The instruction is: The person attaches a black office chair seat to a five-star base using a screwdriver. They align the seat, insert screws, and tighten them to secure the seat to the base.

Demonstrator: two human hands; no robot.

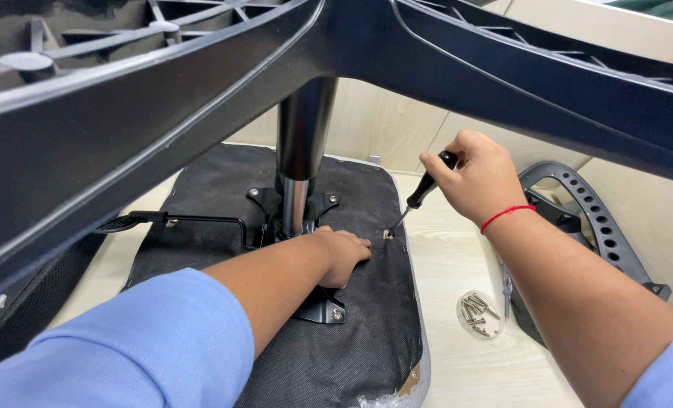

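right hand point(478, 181): closed around the black handle of a screwdriver point(422, 192), shaft angled down-left, tip in a screw at a small hole point(388, 234) near the seat's right edge
left hand point(341, 255): flat, palm down, fingers loosely curled, pressing on the seat underside just right of the mounting plate; grips nothing
seat point(366, 317): office chair seat upside down on the counter point(457, 363), underside covered in black non-woven fabric, slightly fuzzy, rounded corners, grey trim at the edge
mounting plate point(323, 306): black metal, bolted to the seat; bolt heads show at its near and far corners
gas cylinder point(300, 162): glossy black tube over a chrome section, standing upright from the plate
lever point(174, 220): thin black metal rod with flat paddle end, sticking out left
star base point(200, 91): black moulded plastic legs, ribbed underside, overhead and already on the cylinder
progress: plate, cylinder and base look fitted; edge screw is being worked now; looks like armrest fixing is left
loose screws point(478, 313): small pile of silvery screws on a clear round lid, on the pale wood-grain counter
armrest part point(589, 219): curved grey-black plastic with rows of holes, lying right of the seat, not attached
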